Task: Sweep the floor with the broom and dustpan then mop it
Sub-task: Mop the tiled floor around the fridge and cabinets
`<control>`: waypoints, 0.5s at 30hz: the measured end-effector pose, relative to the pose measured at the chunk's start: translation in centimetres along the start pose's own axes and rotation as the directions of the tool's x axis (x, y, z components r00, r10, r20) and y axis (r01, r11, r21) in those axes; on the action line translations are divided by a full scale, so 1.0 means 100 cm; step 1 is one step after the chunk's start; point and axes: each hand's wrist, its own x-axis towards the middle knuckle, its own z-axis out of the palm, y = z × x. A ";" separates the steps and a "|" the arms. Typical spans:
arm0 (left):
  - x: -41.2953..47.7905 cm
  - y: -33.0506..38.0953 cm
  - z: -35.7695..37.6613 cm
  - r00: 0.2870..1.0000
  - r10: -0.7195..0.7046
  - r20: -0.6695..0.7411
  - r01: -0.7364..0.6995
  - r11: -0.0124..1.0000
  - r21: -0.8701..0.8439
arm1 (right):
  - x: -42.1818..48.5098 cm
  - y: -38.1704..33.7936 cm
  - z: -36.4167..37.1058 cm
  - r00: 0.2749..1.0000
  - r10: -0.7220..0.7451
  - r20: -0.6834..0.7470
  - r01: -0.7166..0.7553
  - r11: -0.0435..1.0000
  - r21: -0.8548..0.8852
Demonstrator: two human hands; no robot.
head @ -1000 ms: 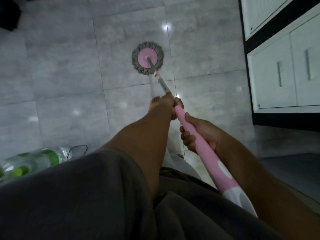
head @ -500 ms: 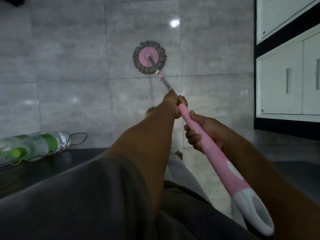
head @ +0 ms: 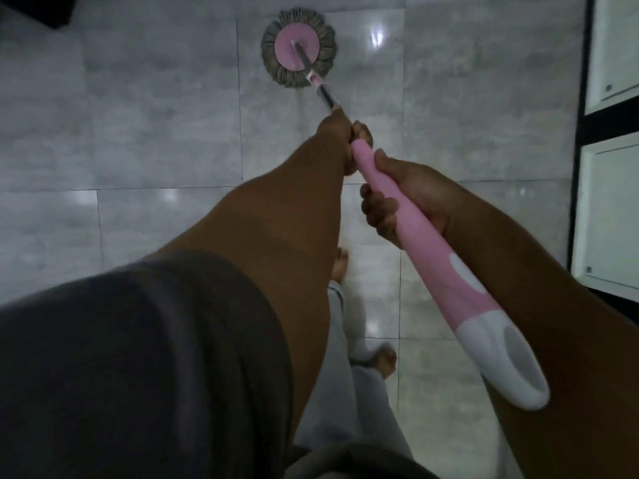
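**Stroke at full reach**

We hold the long spin mop [head: 432, 257], a pink plastic grip above a thin metal shaft, stretched out ahead. Its round grey string head [head: 299, 46] lies flat on the glossy grey tiled floor [head: 155, 133], well away from our bare feet [head: 383, 361].

We judge the two-handed hold is chosen for leverage. Our left hand [head: 340, 133] sits far down, where the pink grip meets the shaft, to steer and press the head. Our right hand [head: 411, 195] sits just behind it, nearer the white looped end, to drive the stroke.

Both hands are closed round the grip. The left fingers [head: 363, 131] curl round it from the far side. The right fingers [head: 378, 209] wrap underneath and show on the left of the pink plastic, with the thumb on top. The grip therefore runs through both fists, while the string head lies far beyond the fingertips. White cabinet doors [head: 608, 216] stand to the right, well apart from the head.
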 end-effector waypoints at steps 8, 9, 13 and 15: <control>-0.016 -0.035 -0.030 0.999 -0.022 0.036 0.026 0.995 -0.096 | -0.008 0.047 -0.002 0.999 0.027 0.023 -0.027 1.000 0.007; -0.021 -0.054 -0.037 0.999 -0.029 0.042 0.033 0.993 -0.113 | -0.014 0.063 -0.009 0.999 0.043 0.020 -0.043 0.999 -0.003; -0.039 -0.141 -0.073 0.999 -0.039 0.024 0.042 0.990 -0.136 | -0.042 0.147 -0.040 0.996 0.089 0.020 -0.089 0.996 -0.021; -0.048 -0.191 -0.093 1.000 -0.029 -0.006 0.028 0.994 -0.108 | -0.060 0.194 -0.055 0.993 0.115 0.021 -0.114 0.993 -0.030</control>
